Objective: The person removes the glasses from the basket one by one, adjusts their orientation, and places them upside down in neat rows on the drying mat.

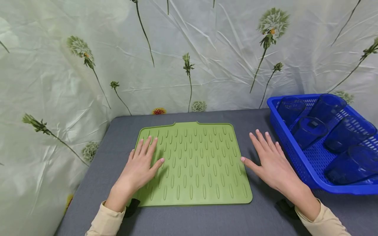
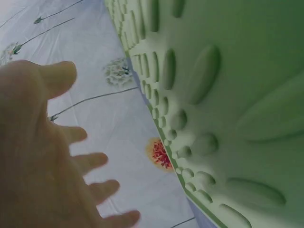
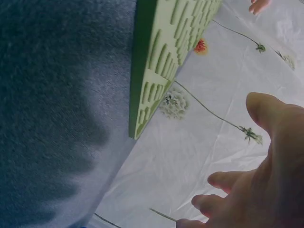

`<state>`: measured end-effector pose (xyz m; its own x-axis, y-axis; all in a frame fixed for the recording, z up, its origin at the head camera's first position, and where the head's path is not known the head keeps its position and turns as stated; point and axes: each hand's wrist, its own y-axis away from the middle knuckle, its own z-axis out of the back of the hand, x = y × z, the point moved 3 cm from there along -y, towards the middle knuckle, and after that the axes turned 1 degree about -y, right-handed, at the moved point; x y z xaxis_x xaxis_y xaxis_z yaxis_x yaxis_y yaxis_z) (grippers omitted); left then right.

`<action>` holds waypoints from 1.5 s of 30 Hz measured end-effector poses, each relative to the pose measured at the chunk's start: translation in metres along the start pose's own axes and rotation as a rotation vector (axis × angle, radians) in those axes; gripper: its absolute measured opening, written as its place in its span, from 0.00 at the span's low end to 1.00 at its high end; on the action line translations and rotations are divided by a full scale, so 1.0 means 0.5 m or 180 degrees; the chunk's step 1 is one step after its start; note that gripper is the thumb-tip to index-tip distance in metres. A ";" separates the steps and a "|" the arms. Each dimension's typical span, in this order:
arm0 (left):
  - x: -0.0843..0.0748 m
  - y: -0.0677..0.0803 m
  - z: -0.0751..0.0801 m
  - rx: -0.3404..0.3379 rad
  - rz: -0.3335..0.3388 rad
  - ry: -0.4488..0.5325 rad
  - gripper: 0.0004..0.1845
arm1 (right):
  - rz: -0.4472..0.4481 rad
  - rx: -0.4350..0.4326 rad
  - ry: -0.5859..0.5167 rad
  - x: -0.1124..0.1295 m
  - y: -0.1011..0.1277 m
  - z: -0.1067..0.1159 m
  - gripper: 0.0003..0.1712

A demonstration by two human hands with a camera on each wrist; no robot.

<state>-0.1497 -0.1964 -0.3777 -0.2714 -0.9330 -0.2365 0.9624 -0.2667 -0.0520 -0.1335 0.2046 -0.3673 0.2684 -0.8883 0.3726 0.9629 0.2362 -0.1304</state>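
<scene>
A green ribbed silicone mat (image 1: 195,164) lies flat on the grey table (image 1: 189,219), centred, its far edge near the floral backdrop sheet (image 1: 189,49).

Left hand (image 1: 140,168): palm down on the near left part of the mat, fingers straight and spread, thumb out to the right. It grips nothing. In the left wrist view the spread fingers (image 2: 90,161) show beside the mat's raised ribs (image 2: 204,76).

Right hand (image 1: 270,164): palm down over the bare table just right of the mat's right edge, fingers straight and slightly spread, thumb tip close to the mat edge. It holds nothing. Whether the palm rests on the table or hovers cannot be told.

A blue plastic basket (image 1: 307,167) sits at the right, just beside the right hand. It contains several translucent blue tumblers (image 1: 348,131) lying on their sides.
</scene>
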 end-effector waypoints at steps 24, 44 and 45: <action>-0.085 -0.002 0.013 -0.0371 -0.0779 0.1549 0.39 | 0.0162 -0.0979 -0.1221 0.025 0.016 0.107 0.38; -0.097 -0.003 -0.005 -0.0157 -0.0740 0.2360 0.35 | 0.0272 -0.0929 -0.1823 0.022 0.037 0.185 0.36; -0.097 -0.004 -0.006 -0.0151 -0.0742 0.2368 0.34 | 0.0273 -0.0937 -0.1807 0.021 0.038 0.189 0.36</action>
<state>-0.1383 -0.1498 -0.3691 -0.4017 -0.4422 -0.8019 0.8859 -0.4097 -0.2178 -0.1097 0.2369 -0.2792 0.3949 -0.5055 0.7672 0.9110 0.1076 -0.3980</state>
